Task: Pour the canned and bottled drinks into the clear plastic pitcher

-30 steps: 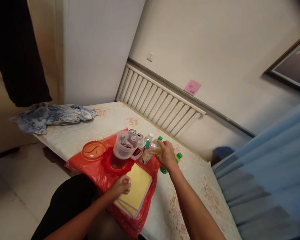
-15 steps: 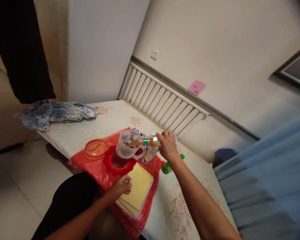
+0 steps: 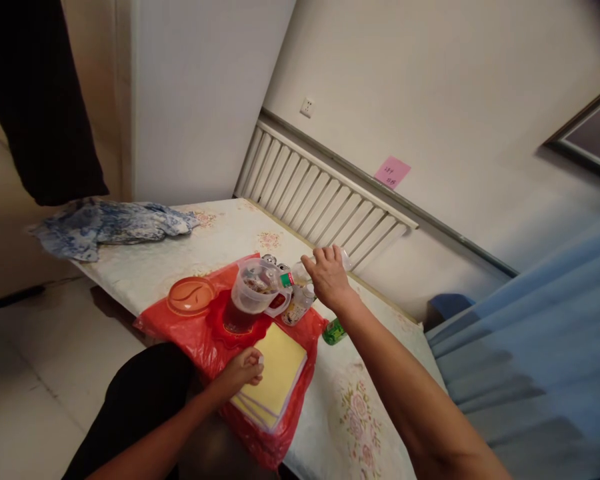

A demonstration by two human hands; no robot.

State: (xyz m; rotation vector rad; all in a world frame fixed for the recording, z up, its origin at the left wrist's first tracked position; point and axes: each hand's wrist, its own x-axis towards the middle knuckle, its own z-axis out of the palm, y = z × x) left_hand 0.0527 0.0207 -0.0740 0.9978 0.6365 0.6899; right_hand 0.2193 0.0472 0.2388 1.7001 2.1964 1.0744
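Bottle [image 3: 300, 272], partly hidden by the right hand [image 3: 329, 273] gripping it, leans sideways, mouth toward the jug [image 3: 245, 310]. Left hand [image 3: 246, 369] curls; can't see inside.

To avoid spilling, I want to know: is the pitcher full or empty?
Partly full: dark red liquid reaches only partway up the translucent pitcher.

crumpled patterned cloth [image 3: 120, 229], left | white radiator [image 3: 316, 185] | pink note [image 3: 393, 173] above radiator | blue curtain [image 3: 535, 347], right
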